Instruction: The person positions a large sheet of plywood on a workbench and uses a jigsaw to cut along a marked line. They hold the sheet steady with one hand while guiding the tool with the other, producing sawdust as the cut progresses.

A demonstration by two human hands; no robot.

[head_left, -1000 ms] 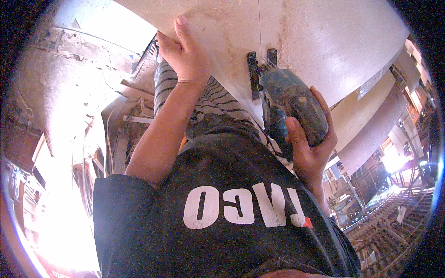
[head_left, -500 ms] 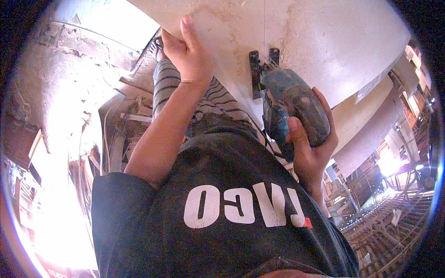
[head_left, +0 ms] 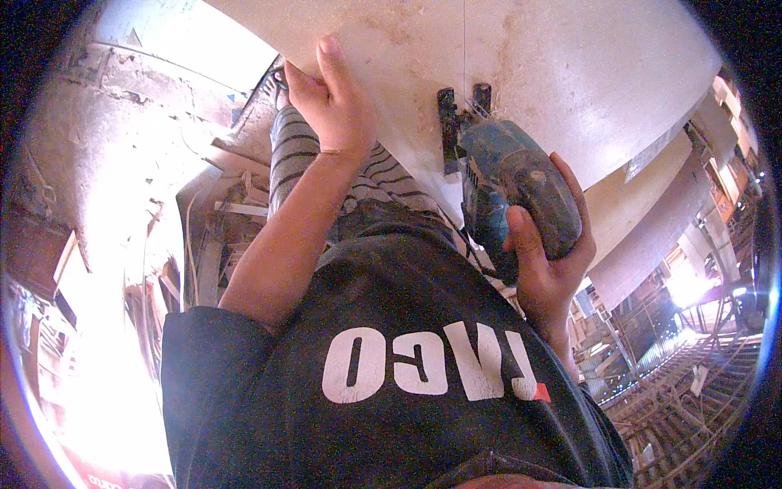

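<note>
My right hand (head_left: pixel 547 259) is wrapped round the body of a dusty blue and black jigsaw (head_left: pixel 521 175), thumb on the near side. The saw's black forked base rests on a large pale board (head_left: pixel 586 90), at the board's near edge. A thin straight line runs away across the board from between the fork's prongs. The blade itself is hidden. My left hand (head_left: pixel 334 106) grips the board's left edge, its thumb lying on top and its other fingers mostly out of sight at the edge.
More pale sheets (head_left: pixel 648 220) lie below the board on the right. Wood scraps (head_left: pixel 244 183) are piled at the left, next to my striped trouser legs (head_left: pixel 293 155). Slatted timber (head_left: pixel 684 407) fills the lower right. Strong glare washes out the far left.
My left hand and the board's left edge have shifted very slightly in the picture. The jigsaw stays almost in the same place, with my right hand still round it.
</note>
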